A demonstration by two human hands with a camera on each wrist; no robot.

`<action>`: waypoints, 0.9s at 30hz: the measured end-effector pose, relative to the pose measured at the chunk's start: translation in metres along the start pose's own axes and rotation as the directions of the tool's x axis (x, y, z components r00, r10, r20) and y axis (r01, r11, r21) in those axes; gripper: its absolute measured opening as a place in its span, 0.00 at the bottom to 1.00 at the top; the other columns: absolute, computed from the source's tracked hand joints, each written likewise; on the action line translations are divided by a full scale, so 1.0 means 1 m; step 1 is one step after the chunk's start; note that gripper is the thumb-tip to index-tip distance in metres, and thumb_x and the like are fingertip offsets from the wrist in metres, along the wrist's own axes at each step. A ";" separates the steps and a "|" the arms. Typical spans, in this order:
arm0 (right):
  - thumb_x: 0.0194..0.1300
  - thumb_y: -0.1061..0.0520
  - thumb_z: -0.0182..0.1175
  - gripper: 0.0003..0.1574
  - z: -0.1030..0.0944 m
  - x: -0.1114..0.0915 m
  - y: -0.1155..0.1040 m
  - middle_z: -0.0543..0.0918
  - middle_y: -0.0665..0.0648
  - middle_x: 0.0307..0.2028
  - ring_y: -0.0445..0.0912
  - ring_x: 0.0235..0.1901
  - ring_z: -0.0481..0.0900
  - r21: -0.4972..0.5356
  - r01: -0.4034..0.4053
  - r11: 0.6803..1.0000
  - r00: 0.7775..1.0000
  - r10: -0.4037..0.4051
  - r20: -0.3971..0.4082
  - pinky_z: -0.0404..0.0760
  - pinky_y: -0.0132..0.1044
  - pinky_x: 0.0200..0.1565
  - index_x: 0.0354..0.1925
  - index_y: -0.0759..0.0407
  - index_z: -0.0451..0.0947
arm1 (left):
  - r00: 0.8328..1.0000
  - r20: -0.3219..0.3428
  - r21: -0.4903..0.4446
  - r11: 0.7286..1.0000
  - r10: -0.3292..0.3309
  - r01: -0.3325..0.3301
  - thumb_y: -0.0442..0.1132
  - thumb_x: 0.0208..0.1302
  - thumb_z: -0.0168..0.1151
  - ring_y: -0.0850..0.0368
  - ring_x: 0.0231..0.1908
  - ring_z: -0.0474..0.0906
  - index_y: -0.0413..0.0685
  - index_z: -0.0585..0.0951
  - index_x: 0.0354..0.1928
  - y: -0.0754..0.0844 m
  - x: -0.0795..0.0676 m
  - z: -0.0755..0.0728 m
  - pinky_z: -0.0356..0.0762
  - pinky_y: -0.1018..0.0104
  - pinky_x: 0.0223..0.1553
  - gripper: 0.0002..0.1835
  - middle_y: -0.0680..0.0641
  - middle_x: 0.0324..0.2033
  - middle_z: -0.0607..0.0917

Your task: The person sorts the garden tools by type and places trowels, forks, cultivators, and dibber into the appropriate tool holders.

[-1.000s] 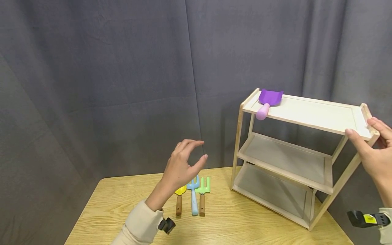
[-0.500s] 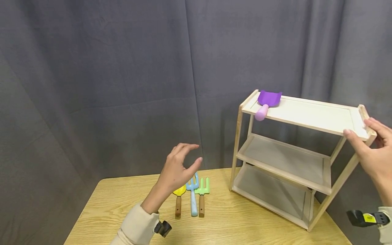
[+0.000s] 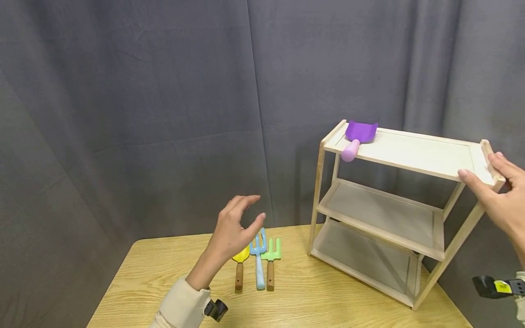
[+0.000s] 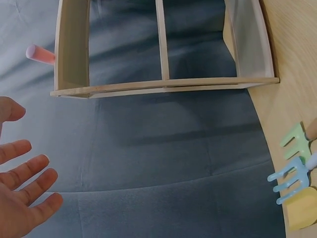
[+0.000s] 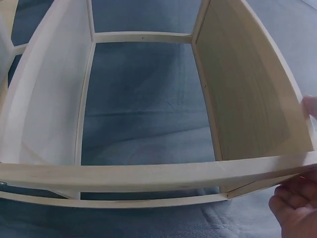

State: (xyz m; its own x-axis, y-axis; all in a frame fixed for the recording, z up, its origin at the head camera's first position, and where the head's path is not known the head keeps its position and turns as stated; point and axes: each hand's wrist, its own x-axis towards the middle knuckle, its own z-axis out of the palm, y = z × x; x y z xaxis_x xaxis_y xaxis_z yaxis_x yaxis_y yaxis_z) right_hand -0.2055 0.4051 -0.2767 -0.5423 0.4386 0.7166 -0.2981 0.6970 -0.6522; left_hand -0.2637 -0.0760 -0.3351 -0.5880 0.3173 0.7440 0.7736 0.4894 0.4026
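Note:
A three-tier wooden shelf [image 3: 402, 223] stands on the right of the table. My right hand [image 3: 502, 196] holds its top right corner, with the thumb at the front edge and the fingers around the end rail. In the right wrist view, the curled fingers [image 5: 297, 193] show outside the side post. A toy shovel [image 3: 361, 132] with a purple blade lies on the top tier, its pink handle jutting over the front. My left hand [image 3: 231, 228] hovers with fingers apart, holding nothing. Below it lie a yellow trowel [image 3: 242, 255], a blue hand fork [image 3: 259, 264] and a green hand fork [image 3: 271, 264].
A wooden table [image 3: 156, 282] bears the shelf and the tools. Grey curtains [image 3: 184, 114] hang close behind and at both sides. A black strap device [image 3: 496, 287] sits on my right wrist, another [image 3: 216, 310] on my left.
My left hand has drifted slightly left and down. My right wrist has shifted a little to the right while the hand stays at the shelf corner. Shelf and tools have kept their places.

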 end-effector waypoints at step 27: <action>0.60 0.57 0.66 0.38 0.005 -0.003 0.003 0.65 0.68 0.66 0.34 0.64 0.60 -0.014 0.024 1.000 1.000 -0.024 -0.016 0.56 0.28 0.65 0.64 0.70 0.67 | 0.980 -0.101 -0.010 0.985 -0.170 0.169 0.36 0.60 0.68 0.48 0.43 0.77 0.42 0.80 0.54 -0.025 -0.028 -0.007 0.78 0.53 0.43 0.19 0.45 0.46 0.81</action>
State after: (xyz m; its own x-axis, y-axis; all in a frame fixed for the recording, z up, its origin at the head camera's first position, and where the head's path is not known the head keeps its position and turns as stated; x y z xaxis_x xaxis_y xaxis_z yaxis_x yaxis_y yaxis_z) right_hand -0.2081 0.4029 -0.2818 -0.5221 0.4307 0.7361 -0.3003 0.7150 -0.6313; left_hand -0.2648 -0.1028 -0.3619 -0.6837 0.1461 0.7150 0.6650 0.5281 0.5281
